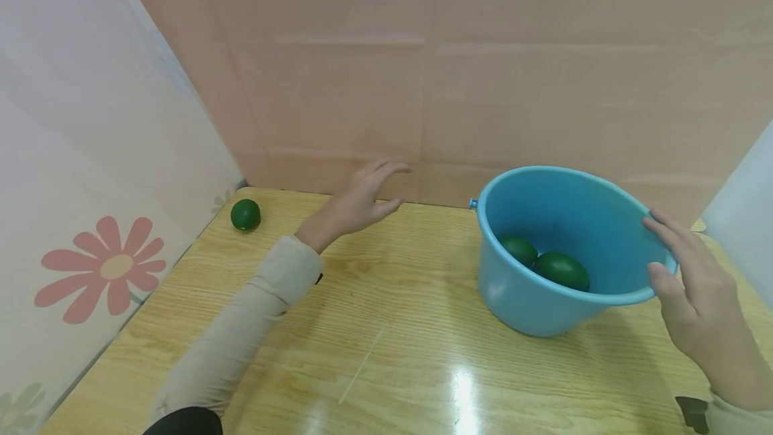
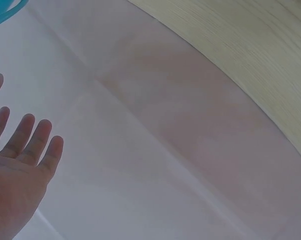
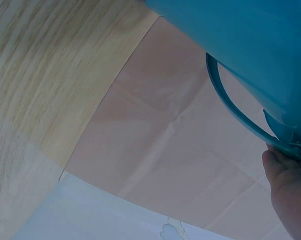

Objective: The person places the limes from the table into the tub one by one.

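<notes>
A light-blue plastic bucket [image 1: 513, 294] stands tilted on the right of the table, its mouth towards me. Two smooth dark-green oval pieces [image 1: 562, 270], like fruit, lie inside it. My right hand [image 1: 700, 294] holds the bucket's right rim; in the right wrist view its fingers [image 3: 276, 162] are at the end of the bucket's handle [image 3: 235, 111]. To the left of the bucket, my left hand [image 1: 356, 203] hovers above the table, fingers spread and holding nothing. A similar dark-green round piece [image 1: 245, 215] sits at the table's far left corner.
The wood-grain table [image 1: 398, 354] ends at a creased pinkish-brown backdrop [image 1: 338, 86]. On the left stands a pale panel with a red flower print [image 1: 117, 266]; another pale panel [image 1: 745, 220] is at the right.
</notes>
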`<state>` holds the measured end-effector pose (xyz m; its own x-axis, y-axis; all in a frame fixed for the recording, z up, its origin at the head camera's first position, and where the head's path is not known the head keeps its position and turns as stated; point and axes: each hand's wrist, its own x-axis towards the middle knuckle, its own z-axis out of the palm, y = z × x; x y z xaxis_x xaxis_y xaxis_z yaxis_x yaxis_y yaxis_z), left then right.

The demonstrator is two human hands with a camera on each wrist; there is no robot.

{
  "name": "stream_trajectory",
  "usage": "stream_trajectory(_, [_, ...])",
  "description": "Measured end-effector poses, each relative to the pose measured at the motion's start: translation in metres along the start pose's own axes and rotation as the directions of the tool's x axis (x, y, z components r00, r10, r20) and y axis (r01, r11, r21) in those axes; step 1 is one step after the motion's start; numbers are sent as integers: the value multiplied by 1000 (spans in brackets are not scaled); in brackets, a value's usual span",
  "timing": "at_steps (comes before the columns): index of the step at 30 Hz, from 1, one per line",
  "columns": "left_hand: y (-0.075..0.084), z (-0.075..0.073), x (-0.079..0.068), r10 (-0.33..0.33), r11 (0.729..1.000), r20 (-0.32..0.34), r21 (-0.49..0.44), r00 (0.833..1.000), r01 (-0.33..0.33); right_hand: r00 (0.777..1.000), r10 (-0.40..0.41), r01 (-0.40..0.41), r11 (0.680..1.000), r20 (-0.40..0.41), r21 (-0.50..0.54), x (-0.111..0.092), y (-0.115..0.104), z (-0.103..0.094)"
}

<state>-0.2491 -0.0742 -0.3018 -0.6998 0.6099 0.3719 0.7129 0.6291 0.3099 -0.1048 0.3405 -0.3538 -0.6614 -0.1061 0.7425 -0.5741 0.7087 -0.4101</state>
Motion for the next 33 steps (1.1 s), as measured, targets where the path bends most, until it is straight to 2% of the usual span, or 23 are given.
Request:
stream_trajectory(6, [-8, -2, -5, -29, 1000, -3, 1, 1000, 29, 1000, -1, 1, 1000, -4, -1, -1, 2, 0])
stream_trajectory(18, [-21, -1, -14, -27, 1000, -20, 6, 999, 27, 1000, -1, 1, 1000, -4, 0, -1, 2, 0])
stream_trajectory(33, [-37, 1, -26, -74, 997, -7, -4, 997, 74, 1000, 2, -1, 1000, 5, -23, -4, 6, 0])
